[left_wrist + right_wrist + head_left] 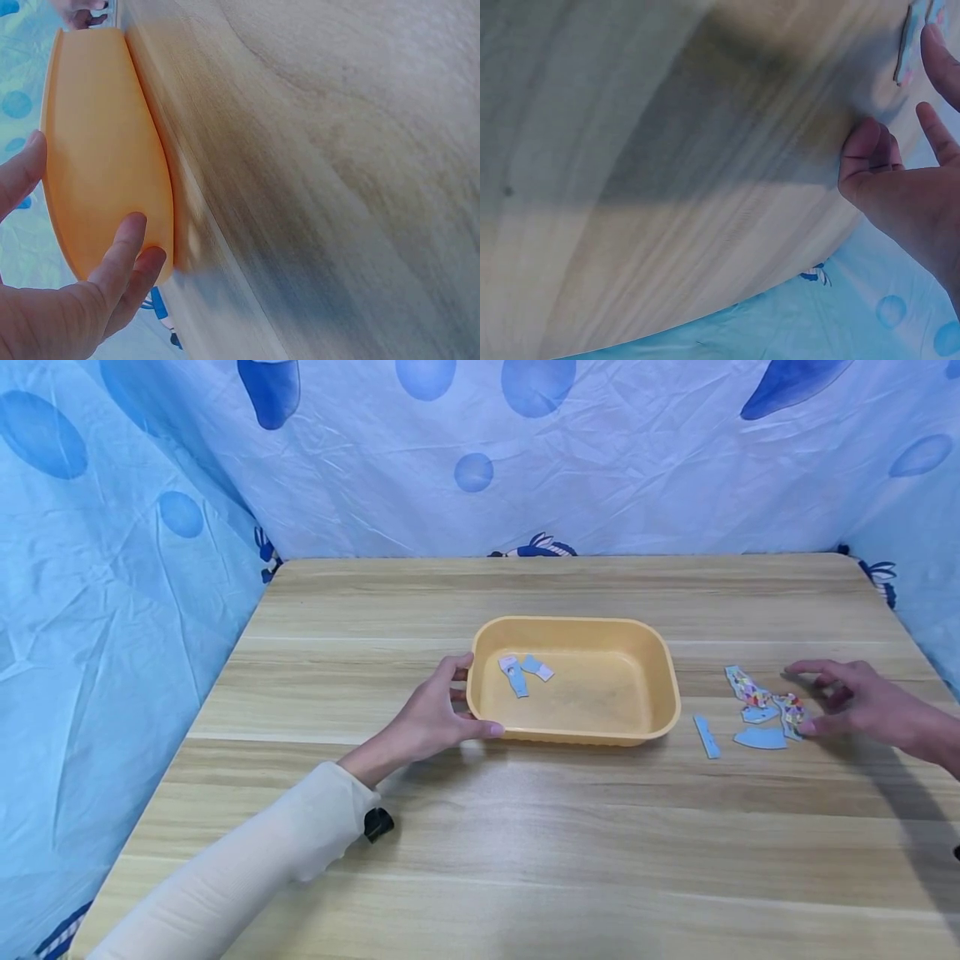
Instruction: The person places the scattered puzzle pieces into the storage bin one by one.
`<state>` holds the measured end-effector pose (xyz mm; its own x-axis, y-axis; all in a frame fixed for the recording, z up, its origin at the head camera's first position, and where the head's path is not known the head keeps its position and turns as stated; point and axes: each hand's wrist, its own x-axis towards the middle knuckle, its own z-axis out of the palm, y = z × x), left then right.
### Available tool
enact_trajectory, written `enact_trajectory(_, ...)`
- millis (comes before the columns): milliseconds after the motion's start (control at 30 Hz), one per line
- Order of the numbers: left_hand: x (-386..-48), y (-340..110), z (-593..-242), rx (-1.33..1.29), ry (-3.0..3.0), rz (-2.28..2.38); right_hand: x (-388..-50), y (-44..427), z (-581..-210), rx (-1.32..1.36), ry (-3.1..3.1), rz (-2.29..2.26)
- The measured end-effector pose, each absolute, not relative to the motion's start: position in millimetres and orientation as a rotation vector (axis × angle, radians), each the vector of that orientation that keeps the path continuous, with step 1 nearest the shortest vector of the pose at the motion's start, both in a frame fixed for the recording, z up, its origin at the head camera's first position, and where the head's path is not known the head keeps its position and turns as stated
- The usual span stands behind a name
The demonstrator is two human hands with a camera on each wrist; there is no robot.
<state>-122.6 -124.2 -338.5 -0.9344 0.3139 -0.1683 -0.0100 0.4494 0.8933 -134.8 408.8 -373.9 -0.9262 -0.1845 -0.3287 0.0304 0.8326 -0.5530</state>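
Observation:
My left hand (438,708) holds the left end of a shallow yellow-orange plastic basin (570,739), its thumb at the front rim and fingers against the side. In the left wrist view, the fingertips (132,225) touch the basin's outer wall (105,142). Two small blue-and-pink flat pieces, one of them longer (515,677), lie inside the basin. My right hand (862,697) is above the table on the right, index finger extended, other fingers bent. Its thumb tip is at a multicoloured flat piece (791,714); whether they touch, I cannot tell.
Several other flat pieces lie right of the basin: a patterned one (746,687), a narrow blue strip (707,737), a curved blue piece (761,739) and a small blue one (759,715). Blue patterned cloth (637,477) hangs behind and beside the wooden table (525,860).

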Motion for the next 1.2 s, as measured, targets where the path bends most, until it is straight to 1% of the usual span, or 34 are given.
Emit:
enact_trajectory(267, -122.6, -123.4, -338.9, 0.255, 2.390, 1.487, -127.8, 409.2, -382.0, -0.210, 2.754, -0.798)
enact_trajectory(700, -122.4, -123.7, -339.1, 0.255, 2.404, 1.471, -118.0, 403.2, -388.4, -0.204, 2.817, -0.791)
enact_trajectory(933, -122.3, -123.9, -338.5, 0.240, 2.395, 1.480, -116.6, 402.1, -391.7, -0.312, 2.919, -0.826)
enact_trajectory(1200, -122.4, -123.7, -338.2, 0.243, 2.385, 1.491, -111.9, 399.7, -391.0, -0.288, 2.908, -0.768)
